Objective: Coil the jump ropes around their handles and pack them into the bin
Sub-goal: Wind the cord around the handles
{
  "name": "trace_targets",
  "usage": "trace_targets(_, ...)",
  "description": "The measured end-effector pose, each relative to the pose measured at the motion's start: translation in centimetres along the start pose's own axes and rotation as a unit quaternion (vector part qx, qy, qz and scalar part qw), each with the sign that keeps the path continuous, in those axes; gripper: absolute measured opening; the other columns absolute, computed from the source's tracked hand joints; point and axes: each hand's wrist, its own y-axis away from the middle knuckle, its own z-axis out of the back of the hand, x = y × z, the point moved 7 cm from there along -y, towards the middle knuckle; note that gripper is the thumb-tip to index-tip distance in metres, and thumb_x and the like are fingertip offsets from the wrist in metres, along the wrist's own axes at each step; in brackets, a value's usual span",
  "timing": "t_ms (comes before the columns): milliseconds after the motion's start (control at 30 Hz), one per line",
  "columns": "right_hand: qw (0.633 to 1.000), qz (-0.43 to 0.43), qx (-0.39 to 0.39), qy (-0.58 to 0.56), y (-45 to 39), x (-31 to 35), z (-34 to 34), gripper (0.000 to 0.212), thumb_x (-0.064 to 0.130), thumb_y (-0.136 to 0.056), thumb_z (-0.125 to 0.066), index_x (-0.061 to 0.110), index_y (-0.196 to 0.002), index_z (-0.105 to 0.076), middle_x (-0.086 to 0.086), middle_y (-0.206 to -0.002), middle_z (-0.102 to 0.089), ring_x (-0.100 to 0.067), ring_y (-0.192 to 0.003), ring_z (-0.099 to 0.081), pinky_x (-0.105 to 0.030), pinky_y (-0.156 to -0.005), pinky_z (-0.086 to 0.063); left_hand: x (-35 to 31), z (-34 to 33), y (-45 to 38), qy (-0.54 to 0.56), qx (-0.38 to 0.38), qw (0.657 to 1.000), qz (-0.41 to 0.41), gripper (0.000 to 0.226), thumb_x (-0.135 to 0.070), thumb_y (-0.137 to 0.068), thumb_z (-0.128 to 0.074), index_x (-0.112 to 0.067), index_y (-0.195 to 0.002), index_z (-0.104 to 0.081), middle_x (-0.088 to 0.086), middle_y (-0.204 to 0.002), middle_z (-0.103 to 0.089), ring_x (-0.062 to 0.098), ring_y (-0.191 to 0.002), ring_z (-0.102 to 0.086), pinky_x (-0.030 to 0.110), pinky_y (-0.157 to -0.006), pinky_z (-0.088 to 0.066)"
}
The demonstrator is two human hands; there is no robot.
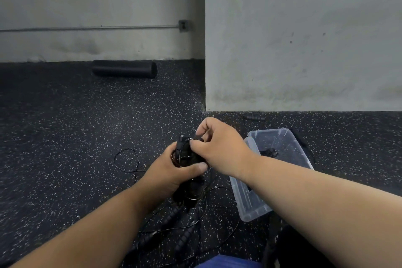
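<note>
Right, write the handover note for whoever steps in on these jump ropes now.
Left hand grips the black handles of one rope, upright.
Right hand pinches the thin cord at the handles' top, mid-wrap.
Clear bin sits on the floor to the right; one dark item already lies inside.
Left: finish this coil and drop it in, then do the loose ropes tangled on the floor below the hands, and the lone handle by the wall.

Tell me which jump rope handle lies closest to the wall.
The lone handle at the wall's foot, beyond the bin; the others lie near the person.
</note>
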Motion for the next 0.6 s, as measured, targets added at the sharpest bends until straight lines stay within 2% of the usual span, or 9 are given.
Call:
trace_targets(100, 0.997, 0.054, 0.0, 0.046, 0.6, 1.2, -0.1, 0.014, 0.032, -0.086, -0.068, 0.027, -0.084, -0.055, 0.007, -0.074, -0.065, -0.007, -0.059, -0.052, -0.027, -0.056, -0.044, 0.4, 0.1, 0.2, -0.014, -0.036, 0.999, -0.002, 0.047, -0.015, -0.08, -0.09, -0.022, -0.118, -0.064, 0.007, -0.104, -0.078, 0.022, -0.093, -0.078, 0.029, -0.075, -0.063)
trace_targets(200, 0.991, 0.105, 0.012, 0.081, 1.2, 2.2, -0.1, 0.011, 0.032, -0.093, -0.062, 0.026, -0.089, -0.054, 0.005, -0.067, -0.06, -0.01, -0.056, -0.05, -0.032, -0.056, -0.039, 0.3, 0.7, 0.1, -0.042, -0.066, 0.997, -0.007, 0.044, -0.021, -0.08, -0.09, -0.023, -0.116, -0.064, 0.004, -0.099, -0.078, 0.018, -0.087, -0.078, 0.03, -0.072, -0.063)
trace_targets(267, 0.989, 0.121, 0.017, 0.079, 1.3, 2.5, -0.1, 0.01, 0.033, -0.098, -0.059, 0.026, -0.093, -0.054, 0.007, -0.067, -0.058, -0.009, -0.057, -0.051, -0.032, -0.058, -0.039, 0.3, 0.8, 0.0, -0.067, -0.059, 0.996, 0.003, 0.041, -0.022, -0.083, -0.089, -0.018, -0.115, -0.064, 0.005, -0.097, -0.078, 0.019, -0.082, -0.077, 0.032, -0.069, -0.062)
trace_targets(333, 0.988, 0.13, 0.018, 0.079, 1.3, 2.4, -0.1, 0.008, 0.036, -0.101, -0.058, 0.03, -0.097, -0.054, 0.009, -0.075, -0.063, -0.006, -0.062, -0.055, -0.03, -0.059, -0.042, 1.2, 0.4, 0.1, -0.069, -0.032, 0.996, 0.043, 0.037, -0.021, -0.086, -0.086, -0.012, -0.114, -0.062, 0.007, -0.089, -0.076, 0.021, -0.075, -0.074, 0.034, -0.066, -0.06)
trace_targets(400, 0.985, 0.139, 0.024, 0.094, 1.3, 2.4, -0.2, 0.005, 0.036, -0.101, -0.057, 0.032, -0.097, -0.055, 0.01, -0.077, -0.066, -0.007, -0.068, -0.06, -0.034, -0.065, -0.049, 2.3, 0.2, 0.1, -0.083, -0.017, 0.994, 0.074, 0.037, -0.024, -0.086, -0.086, -0.012, -0.111, -0.062, 0.005, -0.084, -0.076, 0.022, -0.073, -0.074, 0.042, -0.072, -0.062)
trace_targets(467, 0.99, 0.117, 0.019, 0.072, 1.1, 1.7, -0.3, 0.006, 0.031, -0.099, -0.059, 0.032, -0.094, -0.057, 0.007, -0.074, -0.066, -0.011, -0.068, -0.061, -0.038, -0.067, -0.053, 2.7, 0.7, 0.0, -0.128, -0.043, 0.988, 0.072, 0.036, -0.031, -0.083, -0.087, -0.019, -0.109, -0.065, -0.001, -0.085, -0.079, 0.019, -0.076, -0.077, 0.044, -0.079, -0.064)
trace_targets(533, 0.998, 0.068, -0.006, 0.011, 0.4, 0.5, 0.0, 0.009, 0.027, -0.096, -0.059, 0.032, -0.089, -0.058, 0.005, -0.074, -0.068, -0.015, -0.065, -0.062, -0.04, -0.065, -0.056, 2.1, 1.3, -0.2, -0.226, -0.076, 0.97, 0.05, 0.038, -0.044, -0.078, -0.088, -0.029, -0.105, -0.067, -0.014, -0.086, -0.078, 0.008, -0.077, -0.076, 0.04, -0.08, -0.064)
trace_targets(600, 0.999, 0.021, -0.032, -0.03, -0.4, -0.9, 0.3, 0.009, 0.025, -0.094, -0.061, 0.03, -0.086, -0.06, 0.006, -0.072, -0.067, -0.015, -0.063, -0.06, -0.038, -0.066, -0.055, 1.7, 1.3, -0.2, -0.283, -0.077, 0.955, 0.041, 0.044, -0.055, -0.073, -0.087, -0.032, -0.104, -0.066, -0.021, -0.084, -0.076, 0.001, -0.074, -0.074, 0.037, -0.08, -0.062)
